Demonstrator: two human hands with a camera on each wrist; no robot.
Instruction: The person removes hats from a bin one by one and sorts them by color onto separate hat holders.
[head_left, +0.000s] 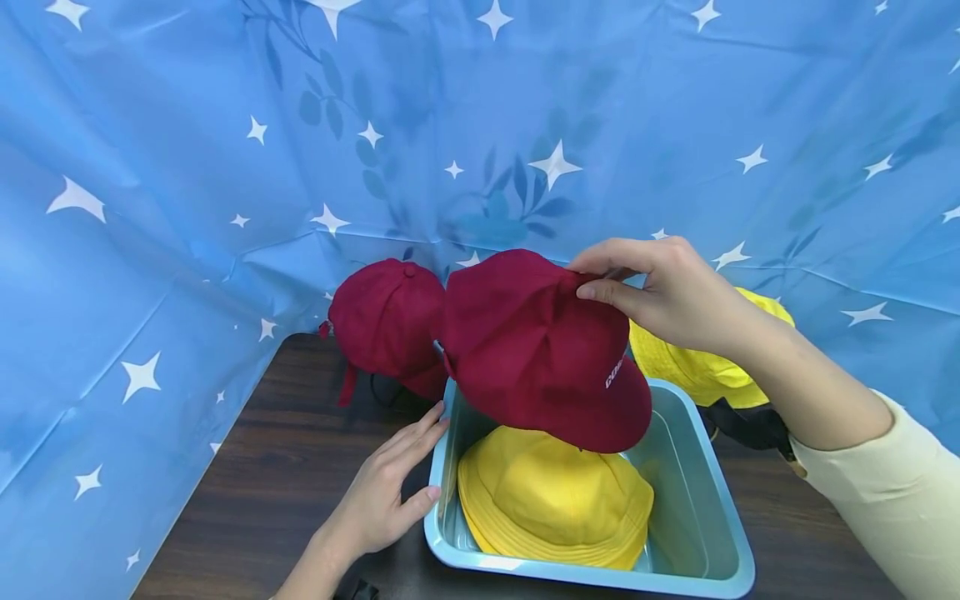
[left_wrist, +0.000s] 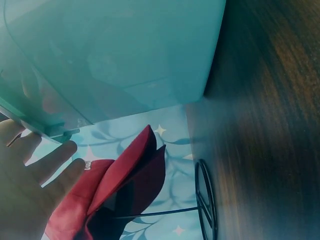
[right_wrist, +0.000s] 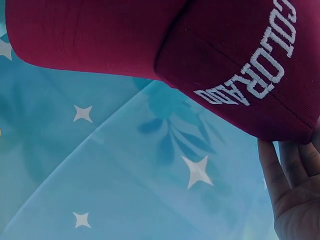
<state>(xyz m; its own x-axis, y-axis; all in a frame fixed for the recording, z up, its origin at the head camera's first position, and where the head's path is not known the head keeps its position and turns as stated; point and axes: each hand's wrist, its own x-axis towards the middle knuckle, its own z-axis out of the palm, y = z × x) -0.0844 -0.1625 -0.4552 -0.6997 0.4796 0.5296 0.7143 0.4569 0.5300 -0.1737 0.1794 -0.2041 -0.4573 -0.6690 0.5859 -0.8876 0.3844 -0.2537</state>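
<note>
My right hand point(head_left: 667, 292) pinches a dark red baseball cap point(head_left: 536, 350) by its crown and holds it above the light blue plastic bin point(head_left: 686, 492). White lettering reading COLORADO point(right_wrist: 260, 70) shows on the cap's front in the right wrist view. Inside the bin lies a yellow bucket hat point(head_left: 555, 500), its upper edge partly covered by the red cap. My left hand point(head_left: 386, 483) has its fingers extended, touching the bin's left rim. In the left wrist view, those fingers point(left_wrist: 60, 160) spread next to the bin wall point(left_wrist: 125, 55).
Another dark red cap point(head_left: 390, 321) sits behind the bin's left corner, by a black wire stand point(left_wrist: 202, 200). Behind the bin at right is a yellow hat point(head_left: 693, 367), partly hidden by my right arm. A blue star-patterned cloth point(head_left: 420, 100) hangs behind the dark wooden table point(head_left: 247, 467).
</note>
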